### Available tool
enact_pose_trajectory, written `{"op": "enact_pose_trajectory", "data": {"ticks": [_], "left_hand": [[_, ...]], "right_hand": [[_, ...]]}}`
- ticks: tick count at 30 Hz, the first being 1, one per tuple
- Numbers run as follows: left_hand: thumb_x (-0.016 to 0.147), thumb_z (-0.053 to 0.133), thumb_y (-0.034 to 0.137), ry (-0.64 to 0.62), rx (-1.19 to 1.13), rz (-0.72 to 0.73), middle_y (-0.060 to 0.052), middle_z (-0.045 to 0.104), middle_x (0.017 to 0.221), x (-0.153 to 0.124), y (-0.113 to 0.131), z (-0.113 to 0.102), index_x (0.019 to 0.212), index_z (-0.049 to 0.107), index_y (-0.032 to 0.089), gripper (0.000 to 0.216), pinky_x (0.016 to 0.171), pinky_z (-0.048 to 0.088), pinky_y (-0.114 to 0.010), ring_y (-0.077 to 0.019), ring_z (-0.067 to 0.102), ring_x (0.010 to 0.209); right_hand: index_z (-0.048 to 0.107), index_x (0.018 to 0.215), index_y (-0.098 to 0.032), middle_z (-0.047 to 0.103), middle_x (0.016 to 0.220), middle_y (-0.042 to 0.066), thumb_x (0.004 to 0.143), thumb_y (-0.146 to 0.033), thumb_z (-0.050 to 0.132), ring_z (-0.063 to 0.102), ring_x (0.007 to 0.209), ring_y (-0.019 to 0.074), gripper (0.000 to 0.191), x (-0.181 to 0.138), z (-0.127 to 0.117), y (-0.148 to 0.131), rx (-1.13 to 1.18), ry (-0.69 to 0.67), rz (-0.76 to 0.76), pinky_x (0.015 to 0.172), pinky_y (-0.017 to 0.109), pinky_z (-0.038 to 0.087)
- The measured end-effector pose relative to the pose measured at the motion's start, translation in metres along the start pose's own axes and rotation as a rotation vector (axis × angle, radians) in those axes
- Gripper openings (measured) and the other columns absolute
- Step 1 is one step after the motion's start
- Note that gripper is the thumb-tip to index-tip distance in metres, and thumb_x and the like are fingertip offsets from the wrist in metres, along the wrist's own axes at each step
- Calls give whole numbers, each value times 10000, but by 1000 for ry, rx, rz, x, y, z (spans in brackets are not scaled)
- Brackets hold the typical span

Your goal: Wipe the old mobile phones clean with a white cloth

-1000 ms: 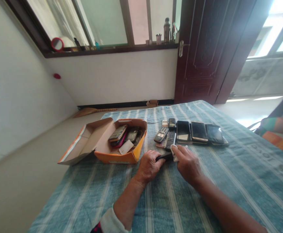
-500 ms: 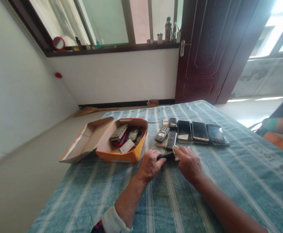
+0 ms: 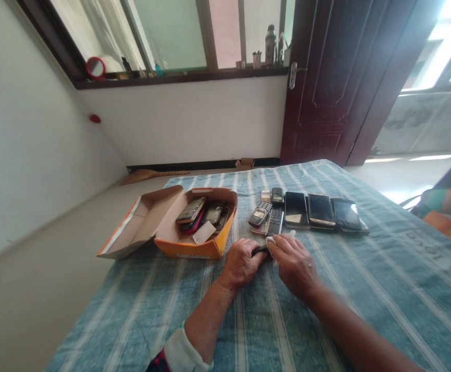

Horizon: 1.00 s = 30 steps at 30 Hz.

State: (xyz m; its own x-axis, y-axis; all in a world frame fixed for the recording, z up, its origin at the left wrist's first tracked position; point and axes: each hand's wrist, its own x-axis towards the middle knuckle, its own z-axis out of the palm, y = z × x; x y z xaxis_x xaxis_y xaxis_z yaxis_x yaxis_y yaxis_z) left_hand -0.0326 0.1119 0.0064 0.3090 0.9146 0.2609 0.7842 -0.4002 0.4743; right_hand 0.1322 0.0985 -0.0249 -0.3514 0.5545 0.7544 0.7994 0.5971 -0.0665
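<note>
Head view: dark phone (image 3: 260, 251) gripped between both hands, centre of frame.
Left hand (image 3: 243, 263) closed around dark phone, likely steadying it on striped desk (image 3: 364, 289); right hand (image 3: 293, 263) curled over white cloth (image 3: 270, 241), pressed onto phone, apparently for wiping. Row of phones (image 3: 320, 211) just beyond; orange box (image 3: 188, 249) of further phones, centre left.

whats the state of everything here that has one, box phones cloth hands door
orange box: open, flap folded out to the left, phones inside
dark phone: gripped in left hand, mostly covered
white cloth: pressed on the dark phone by right hand
three smartphones: face up, screens dark, side by side
door: swung open
</note>
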Motion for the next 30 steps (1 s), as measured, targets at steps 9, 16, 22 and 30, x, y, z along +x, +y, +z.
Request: {"op": "enact_pose_trajectory", "data": {"ticks": [9, 16, 22, 30], "left_hand": [[771, 705, 202, 11, 5, -11, -46, 676, 739, -1, 0, -1, 728, 693, 162, 60, 692, 462, -284, -193, 621, 760], [769, 698, 206, 21, 5, -10, -41, 682, 739, -2, 2, -2, 719, 695, 173, 60, 689, 466, -287, -190, 618, 749], [773, 703, 223, 14, 15, -16, -40, 682, 735, -2, 2, -1, 718, 696, 177, 72, 689, 462, -290, -194, 615, 748], [786, 690, 224, 2, 24, -17, -46, 693, 767, -2, 1, 2, 744, 696, 173, 66, 709, 464, -298, -199, 623, 775]], "right_hand": [[687, 1041, -152, 694, 938, 87, 837, -17, 396, 615, 837, 191, 380, -3, -1, 14, -29, -51, 195, 773, 289, 469], [695, 1044, -175, 705, 970, 70, 793, -4, 394, 638, 839, 184, 428, -6, 1, 17, 31, -70, 305, 732, 266, 491], [685, 1085, -174, 709, 955, 67, 766, -8, 391, 650, 775, 187, 465, -10, 2, 22, 36, -74, 344, 652, 270, 505], [676, 1086, -111, 675, 1075, 141, 892, -66, 385, 593, 1033, 250, 353, -4, -3, 8, 38, 37, 12, 881, 383, 496]]}}
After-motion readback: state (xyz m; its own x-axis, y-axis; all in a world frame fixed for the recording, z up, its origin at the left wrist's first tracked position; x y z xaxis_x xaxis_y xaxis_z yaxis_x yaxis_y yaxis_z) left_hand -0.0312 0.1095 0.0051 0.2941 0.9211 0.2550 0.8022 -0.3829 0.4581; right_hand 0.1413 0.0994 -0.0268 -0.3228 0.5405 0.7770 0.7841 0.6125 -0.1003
